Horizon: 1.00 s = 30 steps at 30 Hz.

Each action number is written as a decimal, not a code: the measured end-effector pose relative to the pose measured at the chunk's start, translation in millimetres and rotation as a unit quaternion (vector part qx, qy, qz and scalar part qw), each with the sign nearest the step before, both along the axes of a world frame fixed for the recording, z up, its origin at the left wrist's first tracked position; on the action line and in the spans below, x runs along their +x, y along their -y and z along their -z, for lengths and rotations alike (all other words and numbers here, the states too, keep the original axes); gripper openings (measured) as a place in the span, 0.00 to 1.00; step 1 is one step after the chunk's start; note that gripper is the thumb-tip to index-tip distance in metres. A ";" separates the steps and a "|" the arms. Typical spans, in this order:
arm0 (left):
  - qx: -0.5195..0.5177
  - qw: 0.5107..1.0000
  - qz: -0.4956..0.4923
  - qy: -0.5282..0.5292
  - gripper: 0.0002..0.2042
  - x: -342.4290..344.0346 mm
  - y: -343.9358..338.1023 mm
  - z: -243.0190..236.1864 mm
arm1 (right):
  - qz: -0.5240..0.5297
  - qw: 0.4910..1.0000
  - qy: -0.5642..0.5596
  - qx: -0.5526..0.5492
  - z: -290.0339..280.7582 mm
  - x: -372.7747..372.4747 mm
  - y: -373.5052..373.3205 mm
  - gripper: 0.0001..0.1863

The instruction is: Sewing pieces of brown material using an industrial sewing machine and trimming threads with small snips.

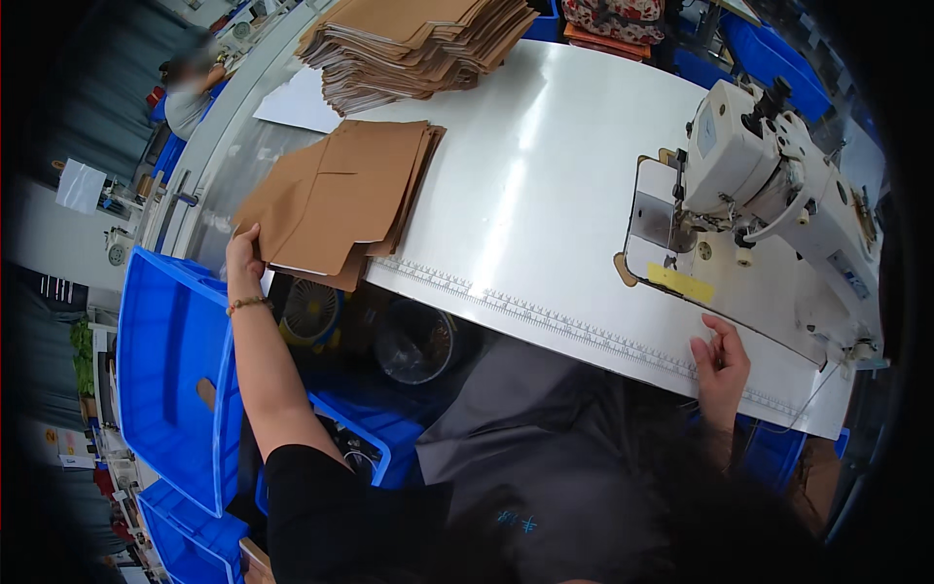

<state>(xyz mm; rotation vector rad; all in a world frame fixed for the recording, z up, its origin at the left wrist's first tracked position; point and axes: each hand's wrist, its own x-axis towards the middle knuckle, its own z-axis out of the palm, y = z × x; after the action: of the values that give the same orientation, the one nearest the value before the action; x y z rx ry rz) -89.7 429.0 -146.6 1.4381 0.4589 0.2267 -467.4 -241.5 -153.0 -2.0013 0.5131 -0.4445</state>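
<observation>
My left hand (243, 253) grips the left corner of a small stack of flat brown pieces (341, 195) at the table's front left. A taller stack of brown pieces (413, 49) lies behind it, with a white sheet (297, 100) beside that. My right hand (720, 360) is at the table's front edge, fingers loosely curved and apart, below the white sewing machine (730, 161). A yellow label (681, 285) sits by the needle plate. A ruler strip (545, 311) runs along the front edge of the white table (530, 175).
Blue bins (170, 370) stand at my left and under the table, near a bucket (413, 341) and a small fan (306, 311). A co-worker (185, 107) sits at another machine at upper left. Patterned bundles (608, 19) and more blue bins stand beyond the table.
</observation>
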 end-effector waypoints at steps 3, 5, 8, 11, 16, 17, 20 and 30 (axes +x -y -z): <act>0.031 0.998 -0.060 0.012 0.26 1.1 8.0 16.5 | 0.010 1.000 0.001 -0.030 -2.8 -0.6 -3.5 0.15; 0.087 0.989 -0.101 0.068 0.29 -9.2 17.3 15.6 | 0.004 0.999 -0.003 -0.052 -3.4 1.2 -7.3 0.15; 0.058 0.978 -0.053 0.192 0.30 -8.9 38.8 6.8 | 0.004 0.998 0.002 -0.061 -2.2 1.3 -7.3 0.15; 0.055 0.976 -0.027 0.208 0.29 -3.1 48.4 -0.1 | 0.006 0.997 -0.001 -0.072 -0.4 1.0 -6.0 0.15; 0.331 0.937 -0.100 0.044 0.36 3.4 -4.4 16.4 | -0.009 0.997 0.017 -0.074 -5.3 3.1 -7.1 0.15; 0.482 0.860 -0.158 -0.050 0.40 -1.4 -11.0 14.4 | -0.014 0.997 0.023 -0.074 -5.3 3.9 -7.3 0.15; 0.662 0.735 -0.128 -0.064 0.42 -14.8 88.5 -0.6 | 0.003 0.995 0.007 -0.096 -3.1 1.2 -8.4 0.15; 0.747 0.653 0.121 -0.036 0.37 -31.9 206.7 -1.1 | -0.013 0.993 0.022 -0.115 -8.9 4.1 -11.9 0.14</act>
<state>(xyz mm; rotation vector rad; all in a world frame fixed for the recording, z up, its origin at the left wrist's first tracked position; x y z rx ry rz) -121.7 222.3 -145.5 3.1415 0.0193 0.3504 -463.4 -229.6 -144.1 -2.2110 0.4232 -0.5512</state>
